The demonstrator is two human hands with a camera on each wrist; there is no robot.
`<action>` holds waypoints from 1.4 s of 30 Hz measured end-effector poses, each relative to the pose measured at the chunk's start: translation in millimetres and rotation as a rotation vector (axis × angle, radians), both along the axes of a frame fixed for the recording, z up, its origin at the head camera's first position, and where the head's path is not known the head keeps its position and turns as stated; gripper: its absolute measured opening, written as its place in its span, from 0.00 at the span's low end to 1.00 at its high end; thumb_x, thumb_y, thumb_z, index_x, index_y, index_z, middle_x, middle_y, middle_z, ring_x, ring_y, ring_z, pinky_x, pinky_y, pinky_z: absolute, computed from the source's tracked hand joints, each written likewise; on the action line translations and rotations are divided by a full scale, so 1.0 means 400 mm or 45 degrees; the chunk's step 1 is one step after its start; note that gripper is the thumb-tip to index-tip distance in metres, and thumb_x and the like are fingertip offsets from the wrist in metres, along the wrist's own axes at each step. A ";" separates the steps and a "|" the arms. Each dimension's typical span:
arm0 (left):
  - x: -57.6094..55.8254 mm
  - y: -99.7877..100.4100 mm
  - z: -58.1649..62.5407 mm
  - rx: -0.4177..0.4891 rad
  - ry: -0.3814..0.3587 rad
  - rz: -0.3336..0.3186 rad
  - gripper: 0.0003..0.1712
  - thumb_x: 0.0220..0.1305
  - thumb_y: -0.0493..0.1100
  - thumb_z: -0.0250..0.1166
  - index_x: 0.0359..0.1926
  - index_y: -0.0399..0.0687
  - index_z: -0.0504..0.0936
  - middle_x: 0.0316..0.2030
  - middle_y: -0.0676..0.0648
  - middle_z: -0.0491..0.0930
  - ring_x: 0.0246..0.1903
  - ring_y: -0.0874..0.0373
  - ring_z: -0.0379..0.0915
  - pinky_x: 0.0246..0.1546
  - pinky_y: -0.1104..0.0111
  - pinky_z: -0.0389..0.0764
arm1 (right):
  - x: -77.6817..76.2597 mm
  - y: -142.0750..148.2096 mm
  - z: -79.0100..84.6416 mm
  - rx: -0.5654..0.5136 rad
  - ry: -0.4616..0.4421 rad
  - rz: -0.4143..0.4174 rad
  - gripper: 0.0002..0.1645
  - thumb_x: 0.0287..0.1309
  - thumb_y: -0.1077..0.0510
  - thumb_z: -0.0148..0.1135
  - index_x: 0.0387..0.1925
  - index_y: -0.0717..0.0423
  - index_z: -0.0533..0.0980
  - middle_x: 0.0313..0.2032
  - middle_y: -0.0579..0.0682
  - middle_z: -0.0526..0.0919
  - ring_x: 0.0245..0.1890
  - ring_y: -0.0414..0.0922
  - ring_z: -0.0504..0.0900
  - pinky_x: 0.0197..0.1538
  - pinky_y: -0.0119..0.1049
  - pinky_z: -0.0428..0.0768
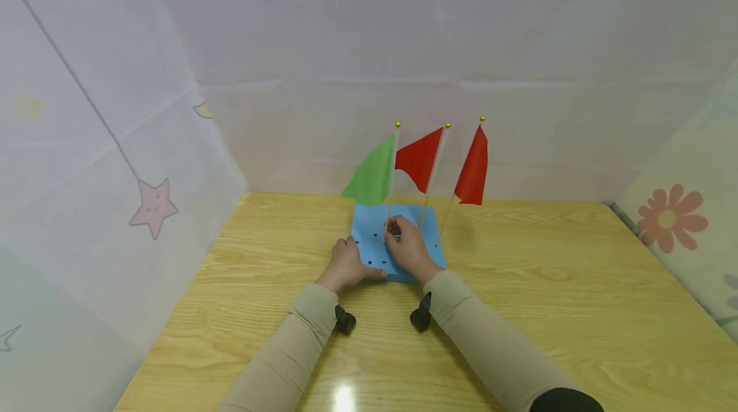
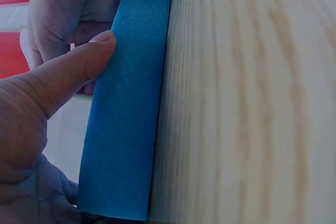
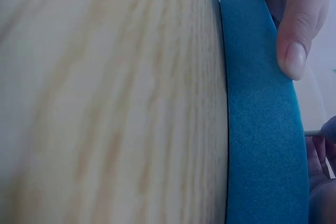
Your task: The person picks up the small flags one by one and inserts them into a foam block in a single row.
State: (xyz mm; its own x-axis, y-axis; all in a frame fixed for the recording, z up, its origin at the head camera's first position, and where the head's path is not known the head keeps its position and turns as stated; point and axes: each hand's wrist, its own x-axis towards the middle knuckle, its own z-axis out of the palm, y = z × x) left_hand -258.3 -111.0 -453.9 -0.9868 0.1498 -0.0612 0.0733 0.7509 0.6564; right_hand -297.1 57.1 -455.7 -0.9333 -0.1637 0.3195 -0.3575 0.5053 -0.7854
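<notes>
On the table lies a blue foam board (image 1: pixel 364 223) with small dark holes in its top. My left hand (image 1: pixel 346 263) holds its near left corner, thumb along the front side and the other fingers at the left edge. Between thumb and fingers, my right hand (image 1: pixel 410 247) pinches the thin stick of a green flag (image 1: pixel 371 172), low down above the board. The stick's lower end meets the board; whether it sits in a hole I cannot tell. Two red flags, one in the middle (image 1: pixel 419 159) and one at the right edge (image 1: pixel 474 168), stand tilted on the board.
The wood-grain table (image 1: pixel 548 271) extends to both sides of the board and in front of it. A pale printed cloth (image 1: pixel 357 27) hangs behind and at the sides. Gold balls top the flag sticks. Both wrists carry small black devices (image 1: pixel 422 313).
</notes>
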 end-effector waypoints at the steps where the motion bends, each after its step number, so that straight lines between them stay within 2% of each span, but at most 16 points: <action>1: 0.000 0.000 0.001 0.007 -0.001 0.002 0.67 0.53 0.57 0.81 0.74 0.18 0.52 0.66 0.21 0.59 0.66 0.30 0.58 0.64 0.47 0.68 | -0.001 0.000 0.000 0.000 -0.002 0.002 0.06 0.70 0.68 0.61 0.46 0.64 0.77 0.44 0.59 0.83 0.49 0.54 0.82 0.54 0.49 0.82; 7: -0.001 -0.001 0.003 0.009 -0.010 0.003 0.68 0.54 0.57 0.81 0.74 0.18 0.51 0.68 0.20 0.58 0.68 0.29 0.56 0.65 0.46 0.68 | -0.010 0.008 -0.009 0.000 -0.006 0.001 0.05 0.71 0.68 0.60 0.45 0.63 0.76 0.43 0.58 0.82 0.48 0.54 0.82 0.54 0.50 0.82; 17: -0.010 -0.007 -0.016 -0.002 0.026 0.004 0.68 0.51 0.58 0.82 0.72 0.16 0.54 0.63 0.21 0.62 0.64 0.30 0.60 0.64 0.46 0.68 | -0.002 0.002 -0.010 0.019 0.003 -0.001 0.06 0.70 0.67 0.61 0.46 0.64 0.77 0.44 0.58 0.83 0.48 0.54 0.82 0.53 0.50 0.82; 25: -0.018 -0.008 -0.031 0.009 0.023 0.012 0.68 0.50 0.58 0.83 0.73 0.18 0.54 0.63 0.22 0.63 0.64 0.31 0.61 0.63 0.47 0.69 | 0.008 -0.002 -0.007 -0.001 -0.008 -0.007 0.07 0.69 0.67 0.62 0.47 0.64 0.77 0.42 0.57 0.83 0.47 0.53 0.83 0.53 0.49 0.82; 30: -0.018 -0.014 -0.036 0.002 0.009 0.007 0.69 0.50 0.59 0.83 0.73 0.17 0.54 0.64 0.21 0.63 0.65 0.30 0.61 0.64 0.46 0.69 | 0.020 0.001 -0.009 0.012 -0.026 -0.035 0.12 0.69 0.67 0.62 0.52 0.66 0.76 0.44 0.57 0.85 0.48 0.53 0.85 0.53 0.48 0.83; 34: -0.019 -0.024 -0.033 0.018 0.000 0.014 0.69 0.50 0.59 0.82 0.73 0.18 0.54 0.67 0.20 0.60 0.67 0.29 0.59 0.65 0.45 0.68 | 0.031 0.009 0.006 0.043 -0.040 -0.055 0.18 0.69 0.66 0.61 0.57 0.67 0.75 0.46 0.58 0.86 0.47 0.53 0.87 0.54 0.48 0.83; 36: -0.020 -0.029 -0.032 0.017 -0.006 0.019 0.69 0.51 0.60 0.82 0.74 0.18 0.54 0.68 0.20 0.59 0.68 0.29 0.58 0.66 0.45 0.68 | 0.038 0.017 0.015 0.055 -0.051 -0.044 0.19 0.69 0.65 0.61 0.58 0.68 0.75 0.45 0.57 0.86 0.47 0.53 0.87 0.54 0.47 0.83; 42: -0.021 -0.043 -0.037 0.019 -0.021 0.020 0.68 0.50 0.59 0.83 0.73 0.18 0.55 0.67 0.21 0.60 0.67 0.31 0.59 0.65 0.46 0.69 | 0.064 0.064 0.030 0.104 -0.078 0.044 0.14 0.67 0.66 0.63 0.52 0.68 0.78 0.42 0.55 0.86 0.45 0.53 0.85 0.53 0.48 0.83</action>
